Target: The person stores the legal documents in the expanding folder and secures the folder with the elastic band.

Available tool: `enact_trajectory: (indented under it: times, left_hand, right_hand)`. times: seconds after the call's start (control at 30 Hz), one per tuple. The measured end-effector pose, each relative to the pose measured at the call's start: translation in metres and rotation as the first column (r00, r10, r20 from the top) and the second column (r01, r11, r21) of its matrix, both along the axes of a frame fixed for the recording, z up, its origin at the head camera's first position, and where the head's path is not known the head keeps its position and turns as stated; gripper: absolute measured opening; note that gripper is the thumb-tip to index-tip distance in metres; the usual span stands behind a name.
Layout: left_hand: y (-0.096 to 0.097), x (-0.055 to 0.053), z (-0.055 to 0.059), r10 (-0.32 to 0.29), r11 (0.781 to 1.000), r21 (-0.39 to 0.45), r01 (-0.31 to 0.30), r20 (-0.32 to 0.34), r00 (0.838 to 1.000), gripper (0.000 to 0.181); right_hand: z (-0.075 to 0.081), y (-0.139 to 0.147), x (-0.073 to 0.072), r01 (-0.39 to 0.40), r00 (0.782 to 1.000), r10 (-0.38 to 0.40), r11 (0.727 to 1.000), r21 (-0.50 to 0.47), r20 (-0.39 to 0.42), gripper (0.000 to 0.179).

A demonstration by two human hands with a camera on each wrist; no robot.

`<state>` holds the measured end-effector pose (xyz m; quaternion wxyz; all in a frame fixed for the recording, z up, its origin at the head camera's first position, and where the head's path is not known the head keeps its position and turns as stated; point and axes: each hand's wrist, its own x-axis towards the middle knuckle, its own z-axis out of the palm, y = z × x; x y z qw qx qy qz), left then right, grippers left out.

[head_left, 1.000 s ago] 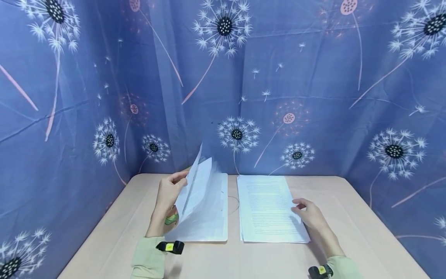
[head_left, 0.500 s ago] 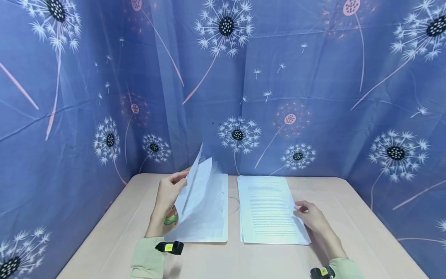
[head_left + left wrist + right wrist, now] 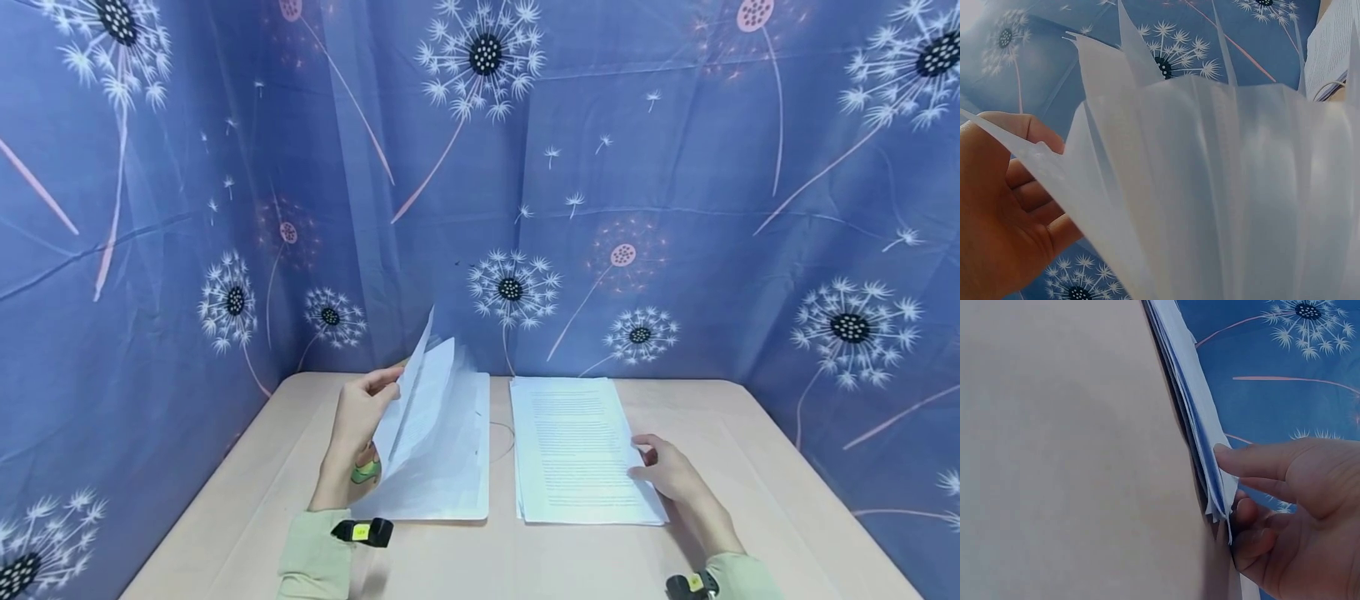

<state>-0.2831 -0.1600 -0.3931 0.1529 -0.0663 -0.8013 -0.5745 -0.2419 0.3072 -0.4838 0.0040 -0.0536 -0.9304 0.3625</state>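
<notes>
On the left, a display book [image 3: 450, 467] with clear plastic pockets lies on the table, its leaves fanned up. My left hand [image 3: 363, 412] pinches the raised leaves by their outer edge. In the left wrist view the translucent pockets [image 3: 1210, 175] spread out beside the left hand [image 3: 1010, 206]. A stack of printed sheets [image 3: 573, 450] lies to the right of the book. My right hand [image 3: 671, 471] holds that stack's right edge. The right wrist view shows the thumb over the sheets' edge [image 3: 1200, 425] and the right hand's [image 3: 1310, 512] other fingers curled beneath.
The light table [image 3: 442, 562] carries both items. A thin cord-like loop [image 3: 502, 442] lies between them. A blue curtain [image 3: 450, 183] with dandelion print rises behind the table and along both sides.
My right thumb has moved slightly down and away from the index finger at the stack's edge. The left hand and the raised leaves stay in place.
</notes>
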Motion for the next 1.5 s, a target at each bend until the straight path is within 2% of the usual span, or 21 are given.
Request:
enact_trajectory:
  times: [0.17,0.3,0.47,0.73,1.0,1.2,1.5]
  left_hand:
    - [0.001,0.001,-0.001,-0.004,1.000,0.002,0.004,0.011,1.000,0.032]
    - [-0.001,0.001,-0.001,-0.003,1.000,-0.003,0.003,0.025,1.000,0.032]
    - [-0.001,0.001,-0.001,0.000,1.000,-0.007,0.000,0.021,1.000,0.032]
    - [0.000,0.001,-0.001,0.000,1.000,0.002,0.000,0.013,1.000,0.032]
    - [-0.002,0.003,-0.001,0.004,1.000,-0.002,-0.004,0.019,1.000,0.031]
    - [-0.002,0.003,-0.001,-0.002,1.000,-0.009,0.002,0.014,1.000,0.032]
    - [-0.002,0.001,0.001,0.003,1.000,-0.011,-0.003,0.015,1.000,0.032]
  right_hand:
    - [-0.002,0.002,0.002,0.013,1.000,-0.013,1.000,0.001,0.022,0.070]
    - [0.000,0.005,0.003,-0.028,0.999,0.029,0.999,-0.017,0.015,0.067]
    - [0.003,0.008,0.006,-0.083,0.996,0.084,0.992,-0.100,0.004,0.060]
    - [0.008,0.013,0.010,-0.095,0.995,0.091,0.975,-0.203,-0.030,0.053]
    - [0.015,0.018,0.006,-0.162,0.986,0.131,0.898,-0.409,-0.102,0.052]
    - [0.018,0.018,0.006,-0.153,0.988,0.129,0.830,-0.537,-0.082,0.052]
    - [0.021,0.018,0.008,-0.126,0.992,0.097,0.806,-0.579,-0.082,0.052]
